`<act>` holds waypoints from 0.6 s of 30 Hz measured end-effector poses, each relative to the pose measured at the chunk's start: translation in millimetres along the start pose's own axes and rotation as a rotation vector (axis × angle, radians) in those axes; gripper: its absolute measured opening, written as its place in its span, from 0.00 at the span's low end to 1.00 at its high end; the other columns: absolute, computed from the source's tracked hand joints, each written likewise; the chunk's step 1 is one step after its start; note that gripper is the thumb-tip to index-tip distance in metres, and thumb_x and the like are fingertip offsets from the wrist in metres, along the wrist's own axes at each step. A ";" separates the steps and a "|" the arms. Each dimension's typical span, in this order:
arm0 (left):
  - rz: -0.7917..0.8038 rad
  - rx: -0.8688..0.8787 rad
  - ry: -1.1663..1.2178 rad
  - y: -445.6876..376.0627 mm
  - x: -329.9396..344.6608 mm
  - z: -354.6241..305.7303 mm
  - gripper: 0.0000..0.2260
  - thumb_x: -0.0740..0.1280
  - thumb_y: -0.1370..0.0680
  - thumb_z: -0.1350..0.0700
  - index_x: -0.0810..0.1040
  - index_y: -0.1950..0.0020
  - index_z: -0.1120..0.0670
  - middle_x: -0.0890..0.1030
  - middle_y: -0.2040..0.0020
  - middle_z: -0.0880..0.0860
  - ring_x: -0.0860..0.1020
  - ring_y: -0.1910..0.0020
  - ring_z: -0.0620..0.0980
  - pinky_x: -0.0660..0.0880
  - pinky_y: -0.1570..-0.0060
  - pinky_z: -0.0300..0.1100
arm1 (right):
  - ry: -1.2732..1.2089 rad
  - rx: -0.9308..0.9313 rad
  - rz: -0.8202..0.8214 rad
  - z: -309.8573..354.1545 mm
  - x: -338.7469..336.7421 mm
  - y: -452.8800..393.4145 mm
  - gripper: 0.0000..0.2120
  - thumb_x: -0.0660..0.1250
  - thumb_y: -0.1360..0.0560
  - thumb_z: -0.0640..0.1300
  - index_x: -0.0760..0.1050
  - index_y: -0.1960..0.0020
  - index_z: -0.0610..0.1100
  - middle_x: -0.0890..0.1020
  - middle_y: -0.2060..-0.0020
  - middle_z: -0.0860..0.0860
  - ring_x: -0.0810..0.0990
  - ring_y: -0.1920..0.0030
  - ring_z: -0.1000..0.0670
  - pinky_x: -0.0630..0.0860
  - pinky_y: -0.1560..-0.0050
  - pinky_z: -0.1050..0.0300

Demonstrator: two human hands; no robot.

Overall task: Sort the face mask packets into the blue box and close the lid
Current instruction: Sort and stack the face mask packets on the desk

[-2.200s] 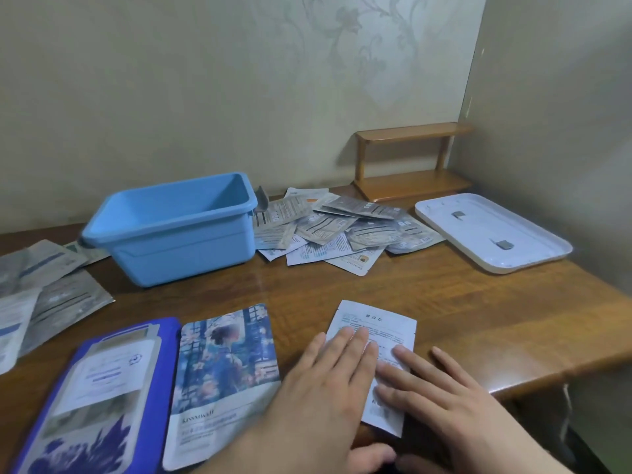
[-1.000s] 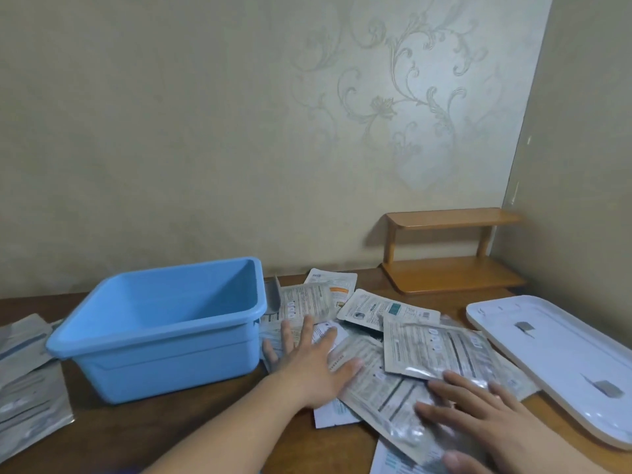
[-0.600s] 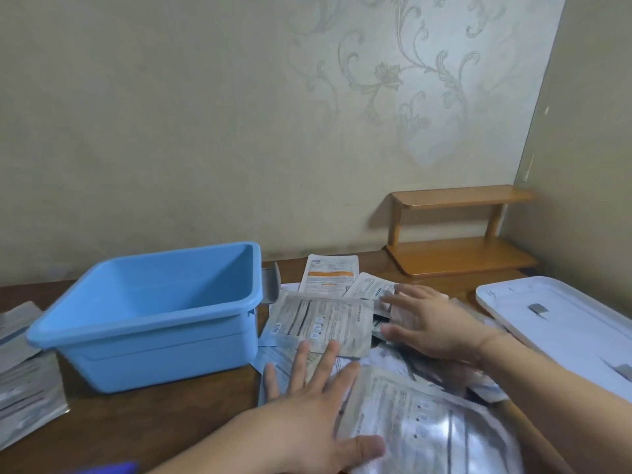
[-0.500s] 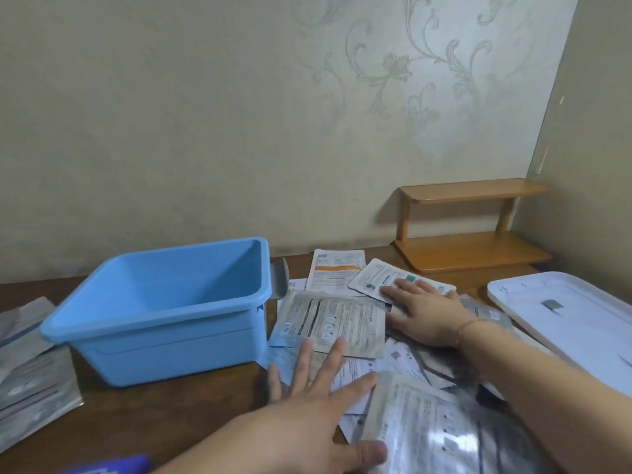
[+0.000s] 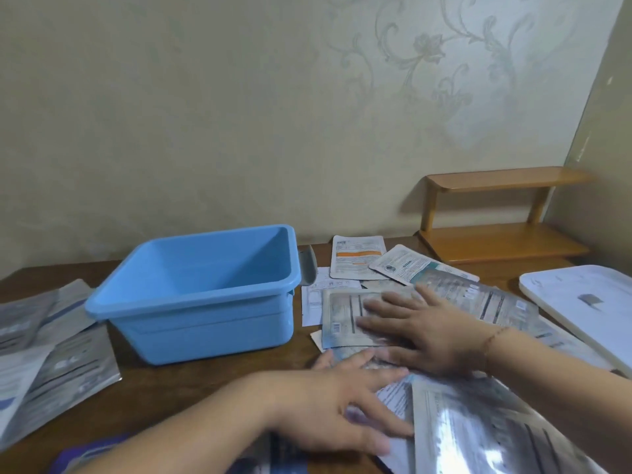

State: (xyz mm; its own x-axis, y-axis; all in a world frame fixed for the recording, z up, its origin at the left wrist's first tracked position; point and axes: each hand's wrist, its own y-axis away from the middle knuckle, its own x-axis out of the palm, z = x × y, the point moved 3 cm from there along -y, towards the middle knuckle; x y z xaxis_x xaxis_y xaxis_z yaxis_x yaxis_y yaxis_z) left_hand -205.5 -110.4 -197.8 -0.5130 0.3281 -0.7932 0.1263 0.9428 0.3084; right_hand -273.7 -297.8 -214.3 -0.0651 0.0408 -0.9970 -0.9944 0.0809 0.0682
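The blue box (image 5: pixel 205 316) stands open and empty at the middle left of the wooden table. To its right lies a spread of several silver and white face mask packets (image 5: pixel 357 256). My right hand (image 5: pixel 424 328) lies flat, fingers straight, on a silver packet (image 5: pixel 342 319) in that spread. My left hand (image 5: pixel 345 401) rests flat with spread fingers on the nearer packets, beside a large shiny packet (image 5: pixel 485 432) at the bottom right. The white lid (image 5: pixel 581 302) lies flat at the far right.
More silver packets (image 5: pixel 51 354) lie left of the box. A dark blue packet (image 5: pixel 78 456) peeks in at the bottom edge. A small wooden shelf (image 5: pixel 496 241) stands in the back right corner against the wall.
My right hand slid left and nearer, from the back packets onto the silver packet beside the box. My left hand shifted right over the near packets. The view moved slightly.
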 end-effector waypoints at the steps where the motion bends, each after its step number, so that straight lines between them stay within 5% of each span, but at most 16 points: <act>1: -0.050 0.007 0.035 -0.9 -9.3 1.1 0.14 0.65 0.20 0.46 0.78 0.34 0.42 0.58 0.22 0.35 0.46 0.24 0.33 0.41 0.24 0.40 | 0.027 0.057 0.029 -7.7 3.9 6.0 0.34 0.38 0.29 0.75 0.48 0.25 0.69 0.45 0.24 0.66 0.40 0.23 0.58 0.37 0.24 0.43; 4: -0.396 -0.159 0.116 -6.0 -29.4 13.4 0.15 0.70 0.22 0.47 0.79 0.35 0.45 0.70 0.28 0.40 0.65 0.32 0.33 0.57 0.34 0.24 | 0.049 0.203 -0.063 -34.5 3.2 30.1 0.43 0.31 0.36 0.80 0.56 0.26 0.68 0.52 0.23 0.64 0.46 0.22 0.56 0.47 0.23 0.46; 7: -0.581 -0.370 0.054 -19.6 -28.0 29.2 0.27 0.66 0.22 0.42 0.67 0.25 0.47 0.61 0.22 0.44 0.59 0.25 0.42 0.52 0.34 0.28 | 0.064 0.279 -0.106 -46.3 -2.7 55.5 0.42 0.35 0.35 0.80 0.67 0.31 0.64 0.61 0.26 0.64 0.54 0.24 0.57 0.56 0.25 0.51; 10: -0.452 -0.468 -0.035 -39.1 -17.0 36.3 0.35 0.59 0.22 0.33 0.52 0.20 0.44 0.45 0.19 0.46 0.42 0.21 0.49 0.43 0.23 0.50 | 0.088 0.341 -0.200 -44.7 -8.4 75.0 0.36 0.37 0.32 0.78 0.75 0.47 0.59 0.72 0.36 0.65 0.66 0.32 0.59 0.63 0.32 0.59; 14: -0.293 -0.487 -0.216 -49.6 -8.2 40.3 0.34 0.49 0.25 0.26 0.43 0.23 0.33 0.35 0.20 0.47 0.31 0.23 0.55 0.34 0.26 0.60 | 0.173 0.462 -0.301 -45.1 -13.4 92.8 0.29 0.37 0.29 0.76 0.64 0.64 0.55 0.77 0.56 0.62 0.76 0.48 0.54 0.71 0.47 0.56; 16: -0.275 -0.534 -0.230 -51.8 -7.6 42.9 0.33 0.47 0.25 0.26 0.40 0.23 0.33 0.33 0.21 0.48 0.29 0.24 0.56 0.33 0.26 0.60 | 0.180 0.439 -0.369 -36.4 -18.0 98.3 0.27 0.43 0.27 0.74 0.70 0.61 0.57 0.81 0.51 0.58 0.78 0.44 0.49 0.75 0.46 0.52; 18: -0.284 -0.592 -0.216 -57.2 -8.5 45.9 0.32 0.45 0.23 0.28 0.38 0.23 0.35 0.32 0.21 0.50 0.29 0.24 0.58 0.32 0.27 0.60 | 0.084 0.335 -0.337 -12.4 -22.2 104.0 0.26 0.48 0.26 0.73 0.76 0.48 0.59 0.76 0.35 0.57 0.71 0.31 0.49 0.72 0.35 0.46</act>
State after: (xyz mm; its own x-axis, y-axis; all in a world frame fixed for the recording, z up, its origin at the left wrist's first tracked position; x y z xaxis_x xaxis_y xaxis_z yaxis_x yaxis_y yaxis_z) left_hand -169.3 -164.4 -232.8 -0.2694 0.1357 -0.9534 -0.5043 0.8235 0.2597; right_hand -376.6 -302.7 -185.5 0.2359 -0.1225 -0.9640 -0.8807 0.3924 -0.2654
